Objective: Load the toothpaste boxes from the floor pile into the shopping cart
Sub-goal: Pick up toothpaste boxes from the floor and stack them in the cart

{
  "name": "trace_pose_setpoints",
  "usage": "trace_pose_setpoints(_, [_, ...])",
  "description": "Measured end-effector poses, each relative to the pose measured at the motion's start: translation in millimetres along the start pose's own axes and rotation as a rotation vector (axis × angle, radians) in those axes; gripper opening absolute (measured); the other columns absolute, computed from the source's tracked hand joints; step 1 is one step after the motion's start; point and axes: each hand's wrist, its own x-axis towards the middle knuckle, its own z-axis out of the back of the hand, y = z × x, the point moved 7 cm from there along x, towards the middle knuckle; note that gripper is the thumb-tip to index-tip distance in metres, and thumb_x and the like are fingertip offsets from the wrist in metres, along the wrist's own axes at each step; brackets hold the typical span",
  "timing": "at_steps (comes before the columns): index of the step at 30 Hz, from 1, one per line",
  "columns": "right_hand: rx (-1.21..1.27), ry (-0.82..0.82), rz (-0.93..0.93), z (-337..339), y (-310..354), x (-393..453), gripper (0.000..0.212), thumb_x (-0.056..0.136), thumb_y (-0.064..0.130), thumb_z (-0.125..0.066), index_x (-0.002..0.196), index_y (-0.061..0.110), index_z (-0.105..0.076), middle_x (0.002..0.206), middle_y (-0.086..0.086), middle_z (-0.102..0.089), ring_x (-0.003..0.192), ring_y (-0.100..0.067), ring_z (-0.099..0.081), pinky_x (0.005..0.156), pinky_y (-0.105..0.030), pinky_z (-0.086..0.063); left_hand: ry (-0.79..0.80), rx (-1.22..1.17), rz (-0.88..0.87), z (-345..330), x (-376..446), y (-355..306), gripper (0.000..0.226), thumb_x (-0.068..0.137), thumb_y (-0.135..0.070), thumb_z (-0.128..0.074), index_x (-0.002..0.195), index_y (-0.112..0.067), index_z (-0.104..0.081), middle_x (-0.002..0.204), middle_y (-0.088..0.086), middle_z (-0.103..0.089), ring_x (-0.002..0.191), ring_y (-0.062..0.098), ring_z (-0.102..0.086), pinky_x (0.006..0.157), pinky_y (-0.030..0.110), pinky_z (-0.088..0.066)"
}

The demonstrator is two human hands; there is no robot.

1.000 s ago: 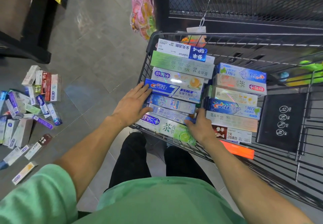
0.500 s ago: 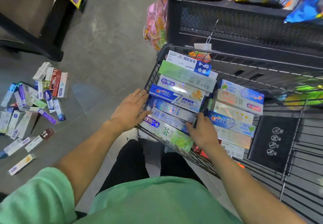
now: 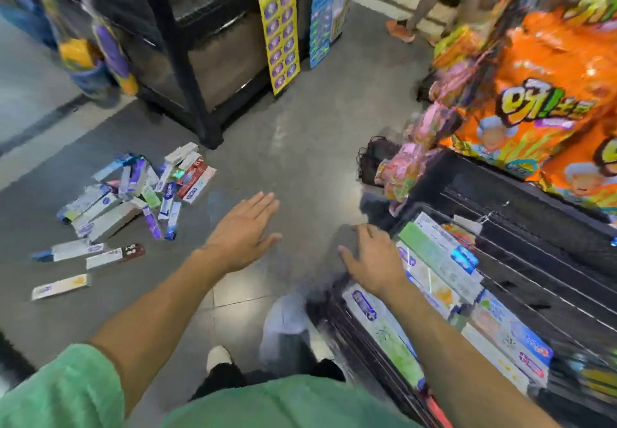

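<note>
- Pile [image 3: 133, 200]: toothpaste boxes heaped on the grey tiled floor [image 3: 300, 147], well to the left of the cart [image 3: 500, 260]; a few strays lie flat on the side of the pile away from the shelf [image 3: 200, 60].
- Left hand [image 3: 243, 230]: over bare floor between pile and cart, fingers straight and spread, holding nothing, touching no box.
- Right hand [image 3: 374, 257]: at the cart's near left corner, fingers loosely bent, apparently empty; blur hides whether it touches the rim.
- Boxes [image 3: 440, 260]: long, flat-sided cartons, glossy print in white, green, blue and purple, some with a red band; those in the cart lie in close rows.
- Cart: black wire walls.
</note>
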Motion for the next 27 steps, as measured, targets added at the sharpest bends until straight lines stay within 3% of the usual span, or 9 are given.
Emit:
trace_pose_setpoints(4, [-0.130,0.011,0.167,1.0,114.1,34.7,0.071,0.090,0.065,-0.040,0.140,0.016,-0.051,0.137,-0.010,-0.055,0.124,-0.033,-0.052,0.103,-0.042,-0.044,-0.053,0.013,0.204,35.6,-59.6,110.2,0.074,0.104,-0.059,-0.032,0.162,-0.018,-0.012,0.170,-0.001,-0.006,0.157,0.017,-0.001,0.127,0.038,-0.004])
trace_pose_setpoints(9, [-0.213,-0.017,0.366,-0.8,268.4,70.1,0.073,0.093,0.066,-0.032,0.146,0.017,-0.045,0.153,-0.012,-0.043,0.138,-0.032,-0.041,0.112,-0.041,-0.033,-0.116,0.079,0.455,72.9,-143.8,235.2,0.075,0.102,-0.063,-0.022,0.162,-0.019,-0.019,0.169,0.001,-0.017,0.156,0.021,-0.014,0.125,0.044,-0.010])
trace_pose_setpoints(14, [-0.261,-0.011,0.546,-7.0,386.0,90.3,0.066,0.099,0.059,-0.042,0.152,0.019,-0.036,0.162,-0.010,-0.031,0.148,-0.029,-0.028,0.117,-0.038,-0.024,-0.132,0.076,0.600,92.6,-199.0,313.5,0.093,0.089,-0.068,-0.006,0.154,-0.012,-0.041,0.159,0.009,-0.041,0.148,0.027,-0.035,0.120,0.049,-0.028])
trace_pose_setpoints(18, [-0.315,0.014,0.649,-18.3,445.1,121.1,0.068,0.098,0.059,-0.045,0.151,0.017,-0.039,0.160,-0.011,-0.034,0.147,-0.029,-0.030,0.119,-0.037,-0.024,-0.135,0.037,0.693,90.2,-211.8,361.8,0.088,0.093,-0.068,-0.011,0.150,-0.012,-0.048,0.154,0.012,-0.047,0.143,0.031,-0.043,0.117,0.052,-0.033])
trace_pose_setpoints(22, [-0.353,0.045,0.675,-26.0,472.2,169.0,0.071,0.096,0.063,-0.040,0.148,0.014,-0.043,0.157,-0.012,-0.040,0.144,-0.031,-0.034,0.119,-0.039,-0.027,-0.105,0.034,0.725,86.7,-193.9,400.4,0.087,0.093,-0.068,-0.008,0.155,-0.015,-0.037,0.161,0.008,-0.037,0.150,0.026,-0.032,0.122,0.048,-0.024])
trace_pose_setpoints(24, [-0.361,0.052,0.682,-27.5,479.5,201.8,0.071,0.096,0.064,-0.039,0.148,0.015,-0.042,0.157,-0.011,-0.039,0.145,-0.030,-0.034,0.120,-0.039,-0.026,-0.083,0.043,0.751,86.7,-172.5,424.8,0.077,0.099,-0.065,-0.019,0.158,-0.016,-0.031,0.165,0.005,-0.030,0.153,0.024,-0.024,0.124,0.045,-0.017])
trace_pose_setpoints(27, [-0.388,0.082,0.691,-26.9,484.0,260.8,0.070,0.097,0.063,-0.041,0.151,0.019,-0.038,0.160,-0.009,-0.035,0.147,-0.029,-0.031,0.121,-0.039,-0.024,-0.055,0.035,0.770,89.6,-129.0,455.0,0.077,0.099,-0.065,-0.019,0.158,-0.016,-0.032,0.164,0.005,-0.031,0.153,0.025,-0.025,0.125,0.045,-0.016])
